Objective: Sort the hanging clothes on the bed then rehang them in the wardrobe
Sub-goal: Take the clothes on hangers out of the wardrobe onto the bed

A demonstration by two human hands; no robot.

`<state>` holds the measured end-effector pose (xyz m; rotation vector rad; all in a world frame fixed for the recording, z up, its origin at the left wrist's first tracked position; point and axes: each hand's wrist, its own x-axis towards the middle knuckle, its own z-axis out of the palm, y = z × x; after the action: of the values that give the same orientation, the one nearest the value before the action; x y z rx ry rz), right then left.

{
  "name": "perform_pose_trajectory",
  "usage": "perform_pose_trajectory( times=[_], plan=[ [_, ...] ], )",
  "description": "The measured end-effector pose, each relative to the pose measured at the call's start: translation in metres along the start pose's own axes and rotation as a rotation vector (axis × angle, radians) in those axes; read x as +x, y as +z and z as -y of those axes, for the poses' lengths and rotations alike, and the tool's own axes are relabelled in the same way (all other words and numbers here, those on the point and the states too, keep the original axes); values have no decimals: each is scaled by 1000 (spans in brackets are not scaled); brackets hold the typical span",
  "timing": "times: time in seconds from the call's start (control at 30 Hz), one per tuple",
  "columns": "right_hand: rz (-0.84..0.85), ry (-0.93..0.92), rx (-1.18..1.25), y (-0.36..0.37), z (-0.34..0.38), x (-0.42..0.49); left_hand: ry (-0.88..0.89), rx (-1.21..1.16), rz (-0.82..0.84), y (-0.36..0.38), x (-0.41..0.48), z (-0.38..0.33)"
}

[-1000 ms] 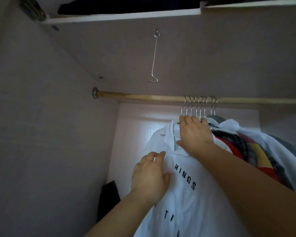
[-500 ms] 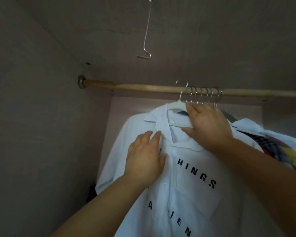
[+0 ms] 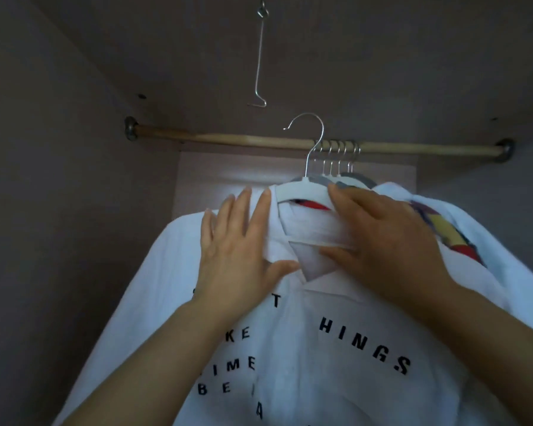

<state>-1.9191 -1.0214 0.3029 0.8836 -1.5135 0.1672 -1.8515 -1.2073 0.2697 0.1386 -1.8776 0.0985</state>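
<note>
A white shirt [image 3: 320, 348] with black letters fills the lower middle, on a white hanger [image 3: 302, 190] whose metal hook stands free in front of the wooden rail [image 3: 228, 138], not over it. My right hand [image 3: 385, 241] grips the hanger and collar at the neck. My left hand [image 3: 237, 241] lies flat with straight fingers on the shirt's left collar and shoulder. Behind, several more hangers [image 3: 339, 155] hang on the rail with a colourful checked garment [image 3: 446, 238] and a white one.
The wardrobe's left wall [image 3: 59, 210] is close beside the shirt. A thin wire hook [image 3: 259, 56] dangles from the wardrobe ceiling above the rail. The rail's left stretch carries no hangers. The rail's end bracket [image 3: 505, 149] sits at right.
The white shirt's hanger has come off the rail and toward me, its hook now free. My left hand slid up from the chest to the collar. My right hand stayed on the hanger.
</note>
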Motion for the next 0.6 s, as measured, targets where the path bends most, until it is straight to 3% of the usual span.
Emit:
perform_pose_trajectory(
  times=[0.3,0.6],
  plan=[
    [164,131,-77,-147,61,-143,93,-435,146,-57,-148,-65],
    [337,334,-306,-336,104,-239,229,-801,123,-139,-243,-177]
  ],
)
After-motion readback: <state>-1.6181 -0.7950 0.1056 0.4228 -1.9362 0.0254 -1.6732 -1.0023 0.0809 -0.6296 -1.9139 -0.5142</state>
